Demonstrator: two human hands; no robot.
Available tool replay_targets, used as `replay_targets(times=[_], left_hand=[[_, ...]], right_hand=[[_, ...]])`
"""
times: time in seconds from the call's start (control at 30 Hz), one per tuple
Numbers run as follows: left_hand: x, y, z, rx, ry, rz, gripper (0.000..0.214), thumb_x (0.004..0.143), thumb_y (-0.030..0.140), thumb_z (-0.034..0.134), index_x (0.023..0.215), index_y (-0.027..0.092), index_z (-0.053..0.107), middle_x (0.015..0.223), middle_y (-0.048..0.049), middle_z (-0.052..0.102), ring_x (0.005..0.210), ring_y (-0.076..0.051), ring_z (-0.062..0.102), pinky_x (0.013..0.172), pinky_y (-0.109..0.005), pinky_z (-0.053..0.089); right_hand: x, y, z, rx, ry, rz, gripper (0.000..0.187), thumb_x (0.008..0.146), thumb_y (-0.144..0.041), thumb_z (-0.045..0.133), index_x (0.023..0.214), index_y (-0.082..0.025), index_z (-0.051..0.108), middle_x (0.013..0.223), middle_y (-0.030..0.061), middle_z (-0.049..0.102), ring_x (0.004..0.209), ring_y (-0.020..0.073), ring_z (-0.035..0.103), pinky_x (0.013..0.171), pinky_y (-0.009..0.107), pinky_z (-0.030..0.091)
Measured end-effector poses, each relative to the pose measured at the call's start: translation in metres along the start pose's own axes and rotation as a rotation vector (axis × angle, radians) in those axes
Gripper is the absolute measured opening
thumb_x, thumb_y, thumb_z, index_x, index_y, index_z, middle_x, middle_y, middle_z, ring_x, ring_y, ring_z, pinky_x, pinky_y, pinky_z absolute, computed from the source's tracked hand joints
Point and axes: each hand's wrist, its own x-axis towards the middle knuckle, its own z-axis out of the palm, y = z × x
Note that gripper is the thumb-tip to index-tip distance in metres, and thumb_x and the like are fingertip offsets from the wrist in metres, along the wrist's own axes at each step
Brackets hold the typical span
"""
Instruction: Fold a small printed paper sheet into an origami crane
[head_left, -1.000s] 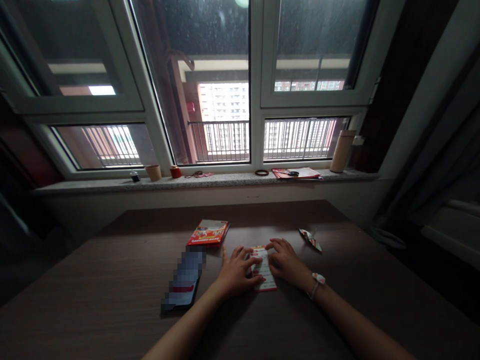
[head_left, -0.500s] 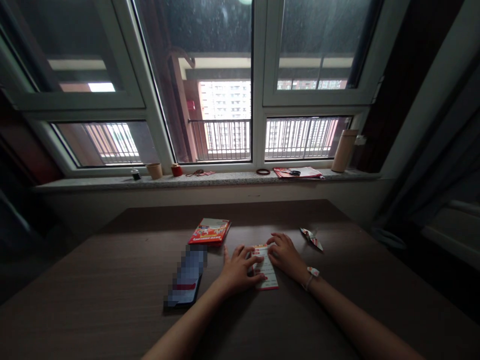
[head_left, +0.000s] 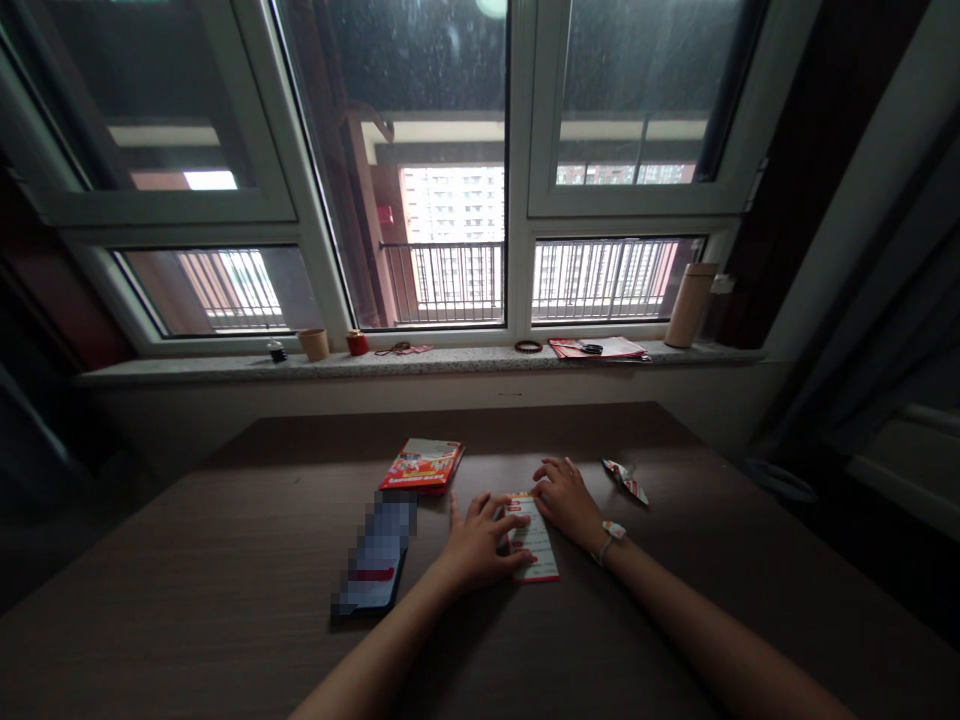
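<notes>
A narrow white printed leaflet with red and yellow trim lies flat on the brown table. My left hand rests at its left side, fingers spread and several fingertips lying on the paper. At the leaflet's top right corner is my right hand, its fingers loosely curved and apart, the tips touching the paper's edge or the table beside it. On that wrist sits a pale bracelet. Left of my left hand lies a phone, its screen blurred out. Behind the phone is a stack of red booklets.
A crumpled wrapper lies right of my right hand. Along the stone windowsill stand a paper cup, a small red jar, a dark ring, papers with scissors on them and a tan flask.
My right hand has shifted slightly up and left, and its wrist has turned a little. My left hand and the leaflet stay nearly the same. The view has tilted slightly.
</notes>
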Motion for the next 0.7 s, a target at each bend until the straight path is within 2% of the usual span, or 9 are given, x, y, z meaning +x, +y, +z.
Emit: replay_targets(times=[0.37, 0.57, 0.7], left_hand=[[-0.001, 0.001, 0.000, -0.004, -0.007, -0.016, 0.053, 0.076, 0.068, 0.055, 0.124, 0.046, 0.054, 0.147, 0.0020, 0.040, 0.139, -0.036, 0.021, 0.103, -0.072, -0.014], [-0.001, 0.001, -0.001, -0.006, 0.013, -0.004, 0.053, 0.076, 0.071, 0.052, 0.123, 0.046, 0.054, 0.146, 0.0014, 0.041, 0.139, -0.036, 0.022, 0.102, -0.074, -0.013], [-0.001, 0.001, -0.001, -0.002, 0.004, -0.014, 0.054, 0.075, 0.071, 0.052, 0.123, 0.046, 0.054, 0.147, 0.0019, 0.041, 0.140, -0.036, 0.022, 0.102, -0.073, -0.014]], right_hand=[[0.016, 0.011, 0.009, 0.013, 0.022, 0.072, 0.012, 0.084, -0.019, 0.055, 0.082, -0.022, 0.066, 0.106, 0.0064, 0.063, 0.119, 0.0258, 0.045, 0.108, 0.051, 0.024], [0.011, 0.021, 0.014, 0.271, 0.073, 0.181, 0.010, 0.084, -0.022, 0.055, 0.080, -0.020, 0.065, 0.101, 0.0067, 0.060, 0.103, 0.0214, 0.051, 0.095, 0.038, 0.038], [0.007, 0.023, 0.014, 0.367, 0.049, 0.157, 0.010, 0.082, -0.024, 0.058, 0.077, -0.020, 0.066, 0.103, 0.0063, 0.059, 0.106, 0.0211, 0.049, 0.097, 0.038, 0.037]])
